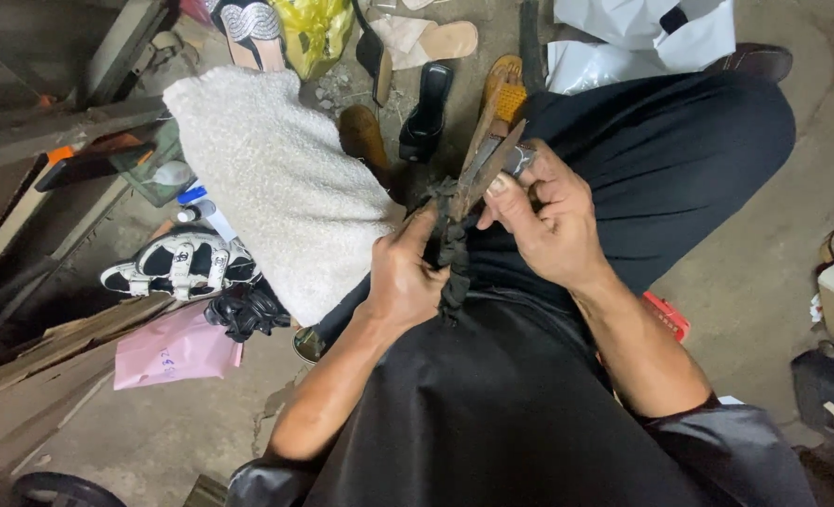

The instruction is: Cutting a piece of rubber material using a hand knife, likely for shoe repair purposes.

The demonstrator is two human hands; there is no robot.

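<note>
while hands (408, 272) grip it, blade (486, 161) points up-right

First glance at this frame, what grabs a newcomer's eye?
Dead centre, the left hand pinches a dark ruffled strap while the right hand works a brown-handled blade against its top end, over a black-clothed lap. Just left, a fluffy white cushion stands out against the dim floor, with a black-and-white sandal and a pink bag beside and below it.

A shoe-repair workshop: loose sandals (424, 111) and a strappy shoe (180, 263) lie scattered on a dusty concrete floor (755, 272) among wooden planks (51, 343).
</note>
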